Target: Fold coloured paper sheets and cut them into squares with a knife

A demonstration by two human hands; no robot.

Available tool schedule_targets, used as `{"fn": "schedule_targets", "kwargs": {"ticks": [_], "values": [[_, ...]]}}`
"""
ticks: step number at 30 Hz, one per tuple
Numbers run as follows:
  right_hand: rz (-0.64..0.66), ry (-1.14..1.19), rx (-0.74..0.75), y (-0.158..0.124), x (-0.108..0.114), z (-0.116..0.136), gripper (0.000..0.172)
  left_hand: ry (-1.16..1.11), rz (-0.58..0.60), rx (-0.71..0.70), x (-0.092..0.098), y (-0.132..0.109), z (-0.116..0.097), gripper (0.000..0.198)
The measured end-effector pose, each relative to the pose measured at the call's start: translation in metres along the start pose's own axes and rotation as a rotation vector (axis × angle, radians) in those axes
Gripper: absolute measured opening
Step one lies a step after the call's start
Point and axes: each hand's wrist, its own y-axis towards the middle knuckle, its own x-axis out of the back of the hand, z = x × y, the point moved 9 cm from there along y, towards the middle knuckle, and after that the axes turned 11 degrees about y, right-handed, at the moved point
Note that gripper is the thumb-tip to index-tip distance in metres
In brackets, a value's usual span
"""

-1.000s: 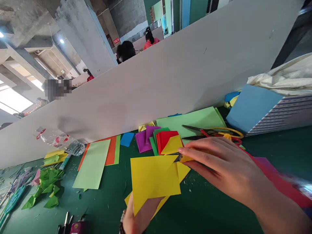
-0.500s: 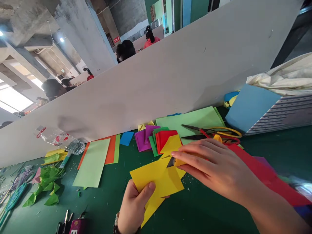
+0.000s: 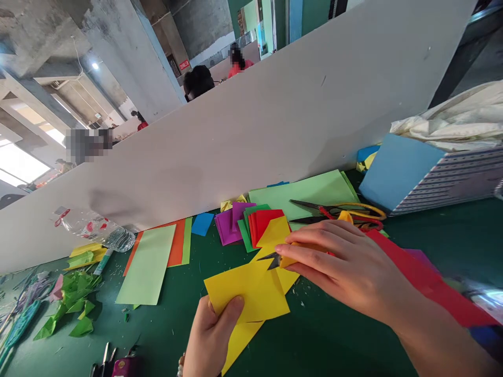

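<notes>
Evidently the cutting is only partway done. Your left hand (image 3: 212, 332) pinches a yellow card (image 3: 245, 293) over the green table (image 3: 322, 340), thumb on top, other fingers mostly hidden. Your right hand (image 3: 340, 262) is curled firmly round small scissors (image 3: 274, 261), their blades parted near the card's upper edge; I can't tell whether they touch it. More yellow paper (image 3: 239, 345) shows beneath. Just beyond, the red pieces (image 3: 269, 221), green pieces (image 3: 247, 238) and purple pieces (image 3: 225, 230) look already cut; your yellow card seems unfinished.
</notes>
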Motion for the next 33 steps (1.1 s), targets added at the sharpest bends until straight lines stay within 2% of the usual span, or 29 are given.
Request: {"fn": "schedule_targets", "kwargs": {"ticks": [8,18,25,30,33], "values": [[0.02,-0.007,-0.018,-0.004,0.002,-0.006,0.024,-0.002,0.021,0.02,-0.004,-0.002,-0.003,0.04],[0.018,0.009,-0.02,-0.007,0.006,-0.012,0.025,0.039,0.014,-0.03,0.002,0.001,-0.005,0.038],[0.047,0.066,0.017,-0.004,-0.002,-0.004,0.024,0.054,-0.027,0.017,0.007,0.001,0.004,0.049],[0.016,0.077,0.04,0.0,-0.003,0.005,0.021,0.014,-0.046,0.054,0.009,0.002,0.011,0.054],[-0.009,0.066,0.055,0.002,-0.002,0.008,0.022,0.019,-0.016,0.064,0.01,0.007,0.017,0.055]]}}
